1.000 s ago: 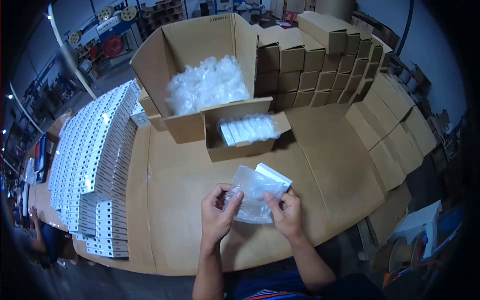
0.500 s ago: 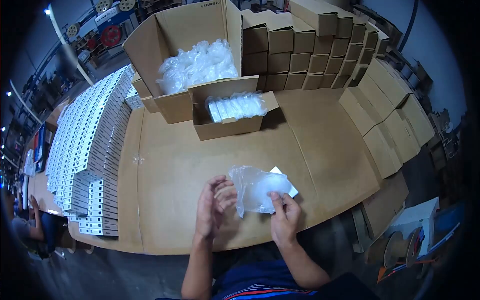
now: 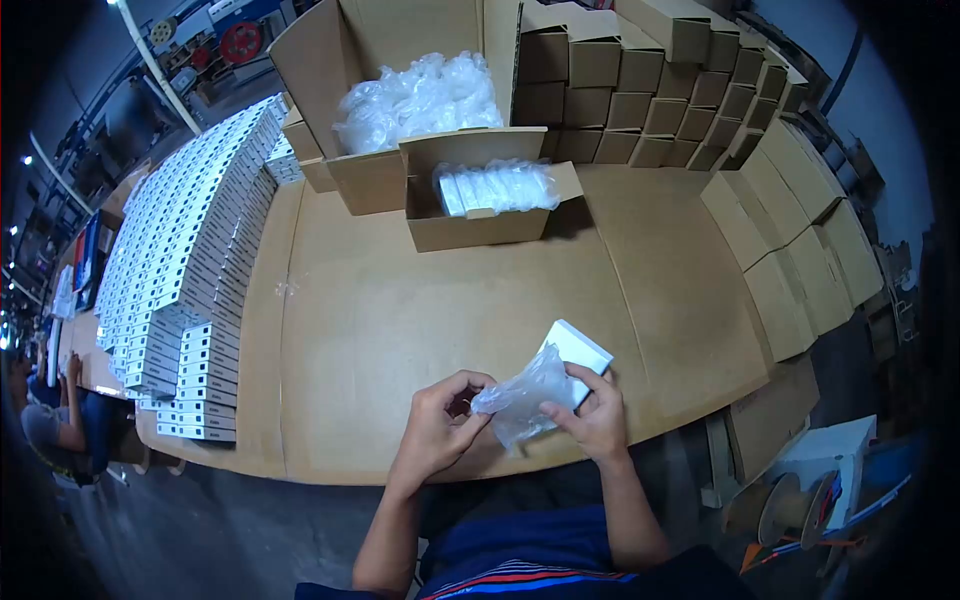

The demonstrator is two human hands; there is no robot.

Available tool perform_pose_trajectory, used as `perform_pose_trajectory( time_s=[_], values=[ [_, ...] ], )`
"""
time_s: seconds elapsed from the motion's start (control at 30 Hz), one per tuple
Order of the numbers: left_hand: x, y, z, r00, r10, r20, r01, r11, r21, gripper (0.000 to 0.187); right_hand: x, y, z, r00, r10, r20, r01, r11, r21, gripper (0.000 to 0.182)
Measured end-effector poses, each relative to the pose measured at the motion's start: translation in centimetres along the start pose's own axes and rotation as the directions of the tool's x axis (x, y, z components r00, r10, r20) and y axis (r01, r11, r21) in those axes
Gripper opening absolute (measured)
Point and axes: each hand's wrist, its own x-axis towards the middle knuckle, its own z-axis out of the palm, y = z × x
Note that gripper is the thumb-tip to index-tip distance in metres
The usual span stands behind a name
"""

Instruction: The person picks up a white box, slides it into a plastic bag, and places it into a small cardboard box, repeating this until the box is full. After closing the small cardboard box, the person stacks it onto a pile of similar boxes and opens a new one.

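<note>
A clear plastic bag (image 3: 533, 398) stretches between my two hands at the front of the table. My left hand (image 3: 440, 420) pinches the bag's left end between thumb and fingertips. With my right hand (image 3: 597, 420) I grip the bag's right side, the thumb over its lower part and the fingers higher up. Just beyond the bag shows a flat white box (image 3: 578, 350), tilted, partly covered by the bag and by my right fingers. I cannot tell whether the right fingers also hold that box.
An open carton (image 3: 480, 232) with bagged white boxes stands ahead, before a larger carton (image 3: 370, 185) of plastic bags (image 3: 430, 100). Stacked white boxes (image 3: 190, 260) line the left, brown boxes (image 3: 640, 110) the back and right. A person (image 3: 55, 425) sits at far left.
My left hand, open and apart from the bag before, now pinches its left end. The bag is drawn narrower, and more of the white box shows beyond it.
</note>
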Motion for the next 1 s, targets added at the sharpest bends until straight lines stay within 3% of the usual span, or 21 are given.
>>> perform_pose_trajectory(
  time_s=[0.13, 0.27, 0.3, 0.37, 0.4, 0.43, 0.47, 0.53, 0.73, 0.9, 1.0],
  values=[
    [0.6, 0.0, 0.2, 0.998, 0.003, 0.068, 0.006, 0.992, -0.129, 0.018, 0.6, 0.2, 0.0, 1.0, -0.016, 0.024, 0.02, 0.985, -0.172, 0.026],
    [1.3, -1.3, -0.9, 0.975, 0.021, -0.223, -0.134, 0.853, -0.505, 0.021, 0.5, -0.4, 1.4, 0.996, -0.023, -0.088, 0.01, 0.989, -0.149, 0.016],
    [1.6, -1.2, -1.1, 0.941, 0.075, -0.329, -0.242, 0.83, -0.503, 0.023, 0.5, -0.4, 1.7, 0.993, -0.028, -0.113, 0.012, 0.99, -0.137, 0.016],
    [1.5, -0.1, -1.0, 0.843, 0.255, -0.474, -0.371, 0.914, -0.167, 0.031, 0.4, -0.5, 2.1, 0.989, -0.047, -0.144, 0.019, 0.982, -0.189, 0.016],
    [1.1, 0.5, -1.2, 0.781, 0.463, -0.418, -0.436, 0.885, 0.165, 0.033, 0.4, -0.5, 2.2, 0.986, -0.056, -0.158, 0.021, 0.976, -0.216, 0.016],
    [0.7, 1.2, -1.3, 0.711, 0.638, -0.294, -0.472, 0.744, 0.473, 0.036, 0.4, -0.4, 2.4, 0.982, -0.062, -0.177, 0.019, 0.972, -0.233, 0.016],
    [0.4, 2.1, -0.7, 0.663, 0.723, -0.194, -0.492, 0.616, 0.615, 0.034, 0.3, -0.3, 2.6, 0.979, -0.066, -0.195, 0.016, 0.969, -0.248, 0.017],
    [0.5, 3.0, 1.0, 0.68, 0.723, -0.123, -0.437, 0.534, 0.724, 0.031, 0.1, -0.4, 3.0, 0.977, -0.064, -0.204, 0.003, 0.958, -0.285, 0.017],
    [1.9, 1.8, 1.4, 0.749, 0.662, -0.009, -0.416, 0.48, 0.773, 0.025, -0.4, -0.8, 3.3, 0.991, -0.024, -0.129, -0.02, 0.942, -0.334, 0.018],
    [2.2, 2.2, 0.6, 0.858, 0.506, 0.091, -0.422, 0.591, 0.687, 0.026, 0.0, -2.7, 2.9, 1.0, 0.002, -0.016, -0.01, 0.845, -0.535, 0.022],
    [2.3, 2.2, -0.5, 0.912, 0.38, 0.151, -0.39, 0.695, 0.605, 0.018, 0.2, -2.9, 2.8, 0.997, -0.082, 0.009, 0.075, 0.866, -0.494, 0.025]
  ],
)
